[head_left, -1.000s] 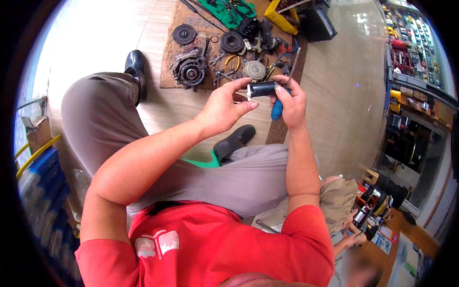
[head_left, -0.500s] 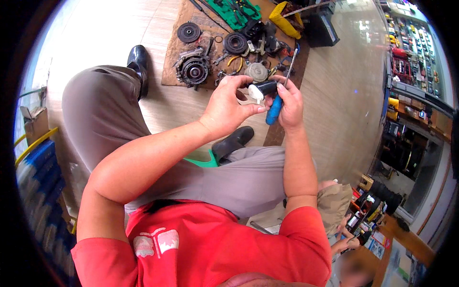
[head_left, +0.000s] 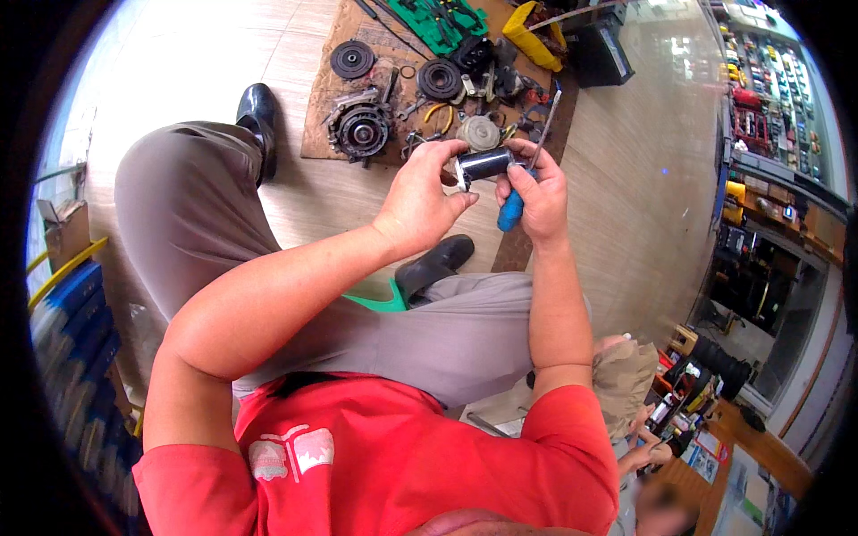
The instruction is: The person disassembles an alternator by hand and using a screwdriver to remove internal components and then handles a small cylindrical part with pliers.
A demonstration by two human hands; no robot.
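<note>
A black cylindrical part (head_left: 485, 164) with a pale flanged end lies level between my two hands. The fingers and thumb of my left hand (head_left: 418, 192) are closed around the flanged end. My right hand (head_left: 543, 196) pinches the other end and also keeps a blue-handled screwdriver (head_left: 511, 213) in its grip, the metal shaft pointing up and away. Just beyond the hands, a round tan metal part (head_left: 479, 133) rests on a brown work board (head_left: 320, 125). Near it sit a round dismantled mechanical housing (head_left: 362, 132) and yellow-handled pliers (head_left: 439, 116).
Two black pulley-like discs (head_left: 354, 59), a green tool tray (head_left: 438, 22), and a yellow container (head_left: 534, 37) are on the board's far side. A black box (head_left: 601, 55) stands right of it. Stocked shelves (head_left: 769, 98) line the right; another person's arm (head_left: 645, 456) shows lower right.
The black cylindrical part has turned, so its side now shows more and its pale end faces left. My left fingers have shifted on that end; the screwdriver has tilted slightly.
</note>
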